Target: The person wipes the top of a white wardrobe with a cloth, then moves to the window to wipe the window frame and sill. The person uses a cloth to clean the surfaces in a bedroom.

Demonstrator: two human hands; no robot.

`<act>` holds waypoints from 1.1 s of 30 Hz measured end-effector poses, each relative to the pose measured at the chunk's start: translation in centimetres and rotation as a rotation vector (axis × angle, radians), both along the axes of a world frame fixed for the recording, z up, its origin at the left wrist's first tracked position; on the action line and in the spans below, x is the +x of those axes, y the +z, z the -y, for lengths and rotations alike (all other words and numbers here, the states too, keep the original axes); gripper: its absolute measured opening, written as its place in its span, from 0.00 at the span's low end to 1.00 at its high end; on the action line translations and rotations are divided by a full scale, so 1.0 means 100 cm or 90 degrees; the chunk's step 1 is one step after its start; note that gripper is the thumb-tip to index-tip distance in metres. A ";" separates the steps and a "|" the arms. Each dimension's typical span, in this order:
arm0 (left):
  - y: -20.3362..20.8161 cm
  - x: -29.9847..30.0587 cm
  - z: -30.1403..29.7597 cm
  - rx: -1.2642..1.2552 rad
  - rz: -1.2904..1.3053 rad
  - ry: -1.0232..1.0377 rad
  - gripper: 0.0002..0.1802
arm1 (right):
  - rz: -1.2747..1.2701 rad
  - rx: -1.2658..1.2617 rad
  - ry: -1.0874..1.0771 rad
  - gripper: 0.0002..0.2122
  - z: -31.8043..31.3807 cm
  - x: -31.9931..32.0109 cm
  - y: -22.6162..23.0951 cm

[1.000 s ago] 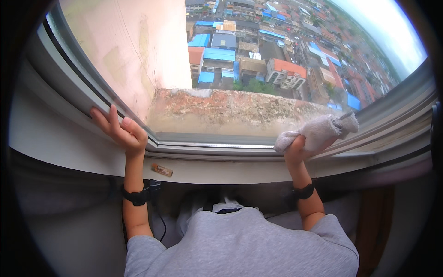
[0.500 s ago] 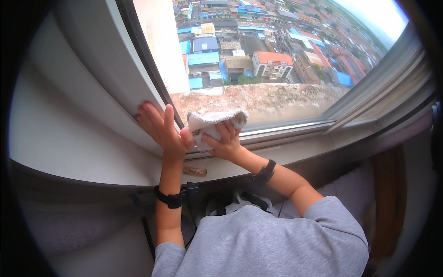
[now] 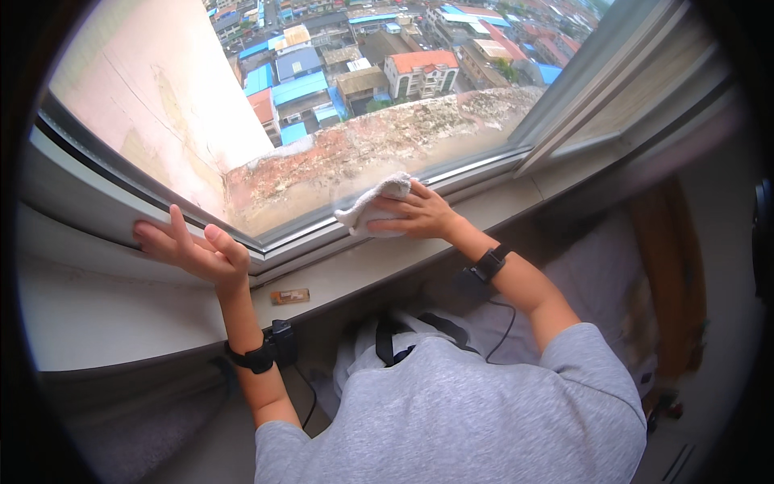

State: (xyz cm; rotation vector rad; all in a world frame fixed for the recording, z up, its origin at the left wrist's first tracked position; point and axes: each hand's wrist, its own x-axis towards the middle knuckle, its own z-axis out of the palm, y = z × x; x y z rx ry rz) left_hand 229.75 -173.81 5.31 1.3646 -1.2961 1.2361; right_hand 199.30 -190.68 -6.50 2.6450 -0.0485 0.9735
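With fingers wrapped over its right edge, my right hand (image 3: 423, 212) holds a white cloth (image 3: 372, 205) against the lower rail of the window frame (image 3: 459, 173), close to the glass. The cloth is bunched, with its left end sticking out. My left hand (image 3: 197, 254) is open, its fingers spread and resting on the white frame at the lower left corner of the window. Just below that corner, a small orange-brown object (image 3: 290, 297) with a pale label lies on the sill (image 3: 347, 270).
Outside the glass are a rough, weathered ledge (image 3: 363, 139) and rooftops far below. Black bands with small boxes circle both wrists, and cables hang from them. A sliding sash (image 3: 597, 89) stands at the right. Below the sill are pale fabric and a brown wooden piece (image 3: 669, 290).
The view has turned and shifted. My hands have moved apart: the right one, with the cloth, is further right along the lower rail, while the left stays on the frame.
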 end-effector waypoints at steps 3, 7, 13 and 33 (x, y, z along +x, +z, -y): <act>0.004 -0.004 0.003 0.000 -0.004 0.044 0.25 | -0.048 0.057 -0.071 0.27 0.026 -0.081 -0.009; 0.005 -0.007 0.004 0.013 -0.014 0.042 0.26 | 0.058 0.172 -0.175 0.28 0.046 -0.151 -0.002; 0.000 -0.009 0.009 -0.023 -0.043 0.071 0.26 | 0.113 0.369 -0.155 0.25 0.027 -0.129 0.023; -0.005 -0.008 0.011 -0.059 0.003 0.250 0.23 | -0.123 0.476 0.404 0.33 0.037 -0.048 0.052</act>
